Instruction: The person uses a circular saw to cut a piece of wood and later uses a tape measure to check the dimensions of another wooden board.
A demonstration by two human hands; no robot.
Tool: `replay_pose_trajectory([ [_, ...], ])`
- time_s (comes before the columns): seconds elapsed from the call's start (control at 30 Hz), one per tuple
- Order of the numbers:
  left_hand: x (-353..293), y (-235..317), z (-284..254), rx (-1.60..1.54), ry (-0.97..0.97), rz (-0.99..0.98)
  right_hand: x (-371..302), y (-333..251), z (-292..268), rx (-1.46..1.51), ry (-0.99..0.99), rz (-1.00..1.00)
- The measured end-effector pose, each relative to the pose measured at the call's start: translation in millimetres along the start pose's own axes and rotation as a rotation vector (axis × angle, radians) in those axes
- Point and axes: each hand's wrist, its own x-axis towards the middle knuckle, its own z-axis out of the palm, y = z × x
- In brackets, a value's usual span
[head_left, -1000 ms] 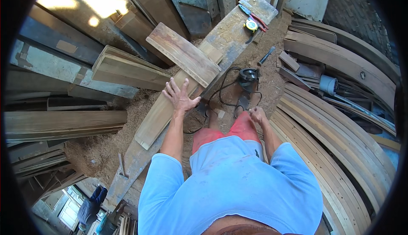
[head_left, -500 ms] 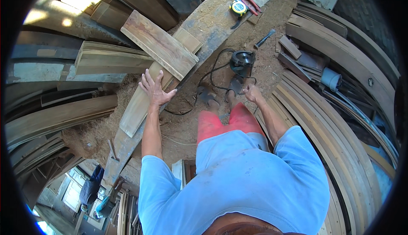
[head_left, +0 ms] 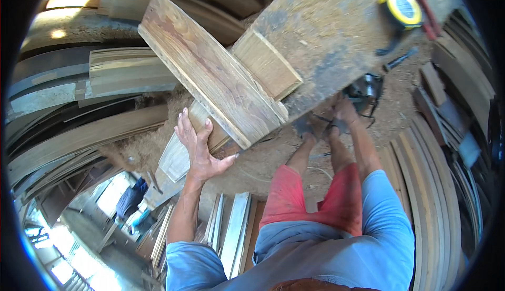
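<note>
the left hand (head_left: 197,146), thumb and fingers spread wide and nothing in its palm, hangs by the lower edge of a reddish-brown board (head_left: 208,67); whether the fingertips touch wood cannot be told. the right hand (head_left: 343,111) is stretched down past the knees to a black power tool (head_left: 366,88) on the ground by the feet; its fingers are too blurred to show a grip. the board lies crosswise over a paler plank (head_left: 269,66), both resting on a long, sawdust-strewn bench (head_left: 326,25). the step in hand appears to be reaching for the tool, and the next move would call for a sure hold on it while the loose-looking board stays put. farther along the bench lie a yellow-and-black tape measure (head_left: 404,8) and a red-handled tool (head_left: 422,7); curved timbers (head_left: 434,201) are stacked at right.
</note>
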Motion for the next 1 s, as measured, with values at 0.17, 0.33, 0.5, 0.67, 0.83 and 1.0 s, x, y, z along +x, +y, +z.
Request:
replay_pose_trajectory([
  [0.17,15,-5,4,-0.015,-0.019,0.068,51,56,99,-0.093,0.179,0.091],
  [0.33,18,-4,1,-0.019,-0.075,0.065,59,82,138,-0.096,-0.051,0.13],
  [0.5,-6,-1,8,0.011,-0.002,0.024,14,78,55,0.145,-0.16,0.461],
  [0.67,4,-3,1,0.033,0.026,0.067,-115,71,-58,0.215,-0.015,0.584],
  [0.83,1,0,1,0.042,0.056,0.018,-204,16,-91,0.427,-0.006,0.729],
  [1.0,-5,1,3,0.031,0.058,-0.049,-276,-44,-113,0.461,0.053,0.844],
])
